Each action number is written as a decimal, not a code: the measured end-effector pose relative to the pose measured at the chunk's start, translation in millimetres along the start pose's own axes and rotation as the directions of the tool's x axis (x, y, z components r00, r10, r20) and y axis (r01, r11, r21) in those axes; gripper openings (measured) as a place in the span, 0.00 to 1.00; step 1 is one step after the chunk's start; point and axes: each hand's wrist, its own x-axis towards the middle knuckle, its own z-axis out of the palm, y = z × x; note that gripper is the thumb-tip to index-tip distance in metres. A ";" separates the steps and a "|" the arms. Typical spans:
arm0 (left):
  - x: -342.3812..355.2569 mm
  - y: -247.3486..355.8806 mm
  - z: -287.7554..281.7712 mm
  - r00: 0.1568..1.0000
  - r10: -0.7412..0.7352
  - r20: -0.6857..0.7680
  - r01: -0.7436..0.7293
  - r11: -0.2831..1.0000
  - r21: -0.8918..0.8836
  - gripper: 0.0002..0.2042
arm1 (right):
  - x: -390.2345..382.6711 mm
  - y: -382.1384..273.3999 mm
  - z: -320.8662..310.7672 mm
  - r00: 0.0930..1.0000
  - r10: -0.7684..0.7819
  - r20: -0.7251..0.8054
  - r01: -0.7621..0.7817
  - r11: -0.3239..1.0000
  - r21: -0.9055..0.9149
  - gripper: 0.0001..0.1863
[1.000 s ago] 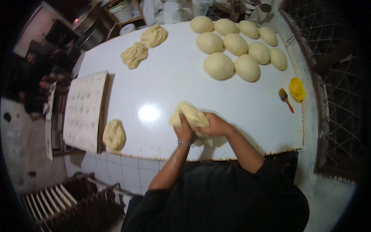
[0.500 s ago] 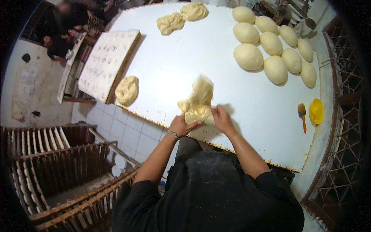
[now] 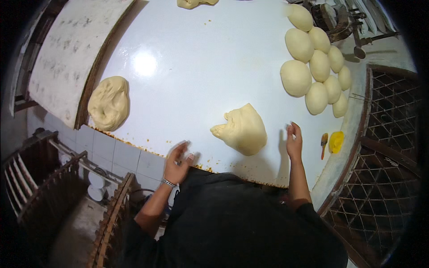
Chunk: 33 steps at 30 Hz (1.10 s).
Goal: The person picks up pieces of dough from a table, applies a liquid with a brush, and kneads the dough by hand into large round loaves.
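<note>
A pale piece of dough lies on the white tabletop in front of me, rounded on its right and ragged on its left. Neither hand touches it. My left hand, with a bracelet at the wrist, hovers by the table's near edge, fingers apart and slightly blurred. To the dough's right, my right hand is raised with its fingers stretched out, holding nothing. A rough lump of dough rests at the table's left edge. Several smooth dough balls sit grouped at the far right.
At the right edge are a brush and a yellow bowl. A whitish board stands at the left. Wooden racks are at the lower left, and a metal lattice at the right. More dough lies at the far edge.
Both hands have let go of the dough and moved apart, left and right. The dough, stretched between them before, now lies on the table. The whole view has shifted.
</note>
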 end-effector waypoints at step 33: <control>-35.4 -4.7 17.0 0.788 0.136 -0.600 -0.164 0.986 0.009 0.35 | 64.6 -121.4 49.5 0.876 -0.432 0.216 0.454 0.889 -0.065 0.26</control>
